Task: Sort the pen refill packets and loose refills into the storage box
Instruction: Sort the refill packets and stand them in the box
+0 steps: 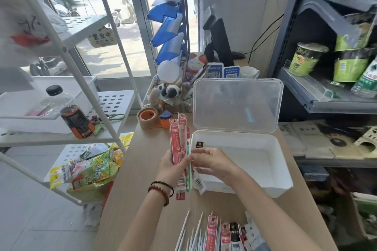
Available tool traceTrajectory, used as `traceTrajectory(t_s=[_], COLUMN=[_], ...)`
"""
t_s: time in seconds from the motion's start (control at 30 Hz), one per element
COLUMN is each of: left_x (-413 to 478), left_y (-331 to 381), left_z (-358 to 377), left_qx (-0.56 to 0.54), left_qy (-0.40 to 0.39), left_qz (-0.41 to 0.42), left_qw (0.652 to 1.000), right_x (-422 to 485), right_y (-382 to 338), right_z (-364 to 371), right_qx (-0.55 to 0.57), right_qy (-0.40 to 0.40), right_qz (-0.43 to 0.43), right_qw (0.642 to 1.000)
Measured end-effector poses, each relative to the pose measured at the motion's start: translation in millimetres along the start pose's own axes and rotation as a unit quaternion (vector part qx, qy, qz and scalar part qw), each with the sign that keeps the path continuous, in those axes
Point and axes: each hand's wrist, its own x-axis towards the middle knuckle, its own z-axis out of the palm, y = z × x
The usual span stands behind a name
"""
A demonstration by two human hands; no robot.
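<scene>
My left hand grips a bunch of red and white pen refill packets, held upright above the wooden table. My right hand pinches the right side of that bunch, where a green-edged packet and a black-labelled one stick out. Just to the right stands the white storage box with its clear lid tilted up; its inside looks bare. More refill packets and loose white refills lie at the table's near edge.
A tape roll and an orange sharpener sit behind the packets. A clear bin of toys stands further back. A white rack with a bottle and snack bags is on the left, grey shelving on the right.
</scene>
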Motion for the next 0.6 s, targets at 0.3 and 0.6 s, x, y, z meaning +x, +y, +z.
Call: traceTrajectory(t_s=[0.3,0.6], left_x=[4,11], left_y=[0,-1], left_z=[4,4], left_qx=[-0.06,-0.198], left_qy=[0.033,-0.011], left_qz=[-0.009,-0.082], left_qw=[0.998,0.977], right_x=[-2,2], right_y=[4,5], right_z=[-9,-10], right_qx=[0.035,0.002], right_qy=[-0.032,-0.012], right_qz=[-0.014,-0.058], right_qw=[0.999,0.998])
